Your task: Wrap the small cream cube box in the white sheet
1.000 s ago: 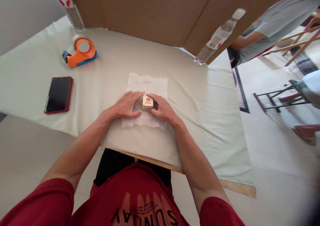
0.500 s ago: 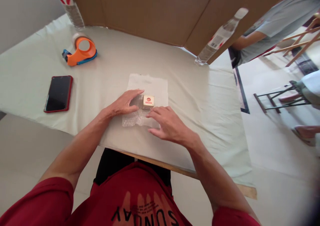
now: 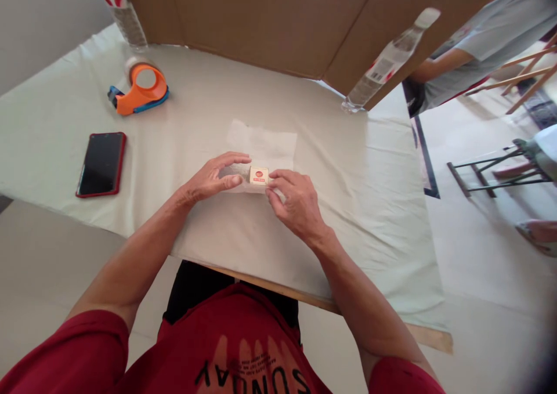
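A small cream box with a red print point(image 3: 259, 176) lies on a sheet of clear bubble wrap point(image 3: 270, 144) in the middle of the table. The near part of the wrap is folded up against the box's front side. My left hand point(image 3: 213, 178) is to the left of the box, with thumb and fingers apart over the wrap. At the box's right side my right hand point(image 3: 296, 201) has its thumb and fingers bent close together on the wrap, with the fingertips by the box's edge.
A phone in a red case point(image 3: 101, 164) and an orange tape dispenser point(image 3: 145, 89) lie at the left. Water bottles point(image 3: 126, 20) point(image 3: 387, 63) stand by a cardboard panel point(image 3: 261, 22) at the back. A person in a grey shirt point(image 3: 500, 31) is at the right, near a folding stool point(image 3: 500, 173).
The wrap's near edge has moved up and away from me, against the box. My right hand has shifted up and right to the box's side and closed more. The left hand has barely moved.
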Available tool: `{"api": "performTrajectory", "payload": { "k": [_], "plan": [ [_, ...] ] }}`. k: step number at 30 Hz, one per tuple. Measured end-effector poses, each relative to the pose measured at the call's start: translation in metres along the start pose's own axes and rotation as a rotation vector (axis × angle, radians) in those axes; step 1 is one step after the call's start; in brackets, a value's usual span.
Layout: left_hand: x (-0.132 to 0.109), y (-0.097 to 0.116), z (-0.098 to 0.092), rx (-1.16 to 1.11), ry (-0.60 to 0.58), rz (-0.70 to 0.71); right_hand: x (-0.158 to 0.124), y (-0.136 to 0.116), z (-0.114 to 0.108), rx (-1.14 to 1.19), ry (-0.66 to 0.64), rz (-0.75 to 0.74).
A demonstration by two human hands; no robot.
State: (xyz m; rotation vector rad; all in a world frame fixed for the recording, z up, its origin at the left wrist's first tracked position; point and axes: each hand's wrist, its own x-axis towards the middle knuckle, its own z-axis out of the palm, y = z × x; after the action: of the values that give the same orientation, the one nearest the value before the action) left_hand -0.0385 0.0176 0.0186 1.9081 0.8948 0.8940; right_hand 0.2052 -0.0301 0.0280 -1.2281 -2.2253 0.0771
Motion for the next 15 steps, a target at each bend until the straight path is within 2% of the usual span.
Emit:
{"api": "performTrajectory", "payload": {
  "k": [5,8,15],
  "plan": [
    [0.001,0.001,0.001,0.046,-0.007,-0.064,0.020,0.020,0.006,0.216,0.012,0.132],
    [0.004,0.000,0.010,0.102,0.066,-0.108,0.027,0.029,0.011,0.388,-0.006,0.190],
    [0.011,0.000,0.026,0.011,0.224,-0.241,0.030,0.035,0.024,0.662,-0.080,0.364]
  ]
}}
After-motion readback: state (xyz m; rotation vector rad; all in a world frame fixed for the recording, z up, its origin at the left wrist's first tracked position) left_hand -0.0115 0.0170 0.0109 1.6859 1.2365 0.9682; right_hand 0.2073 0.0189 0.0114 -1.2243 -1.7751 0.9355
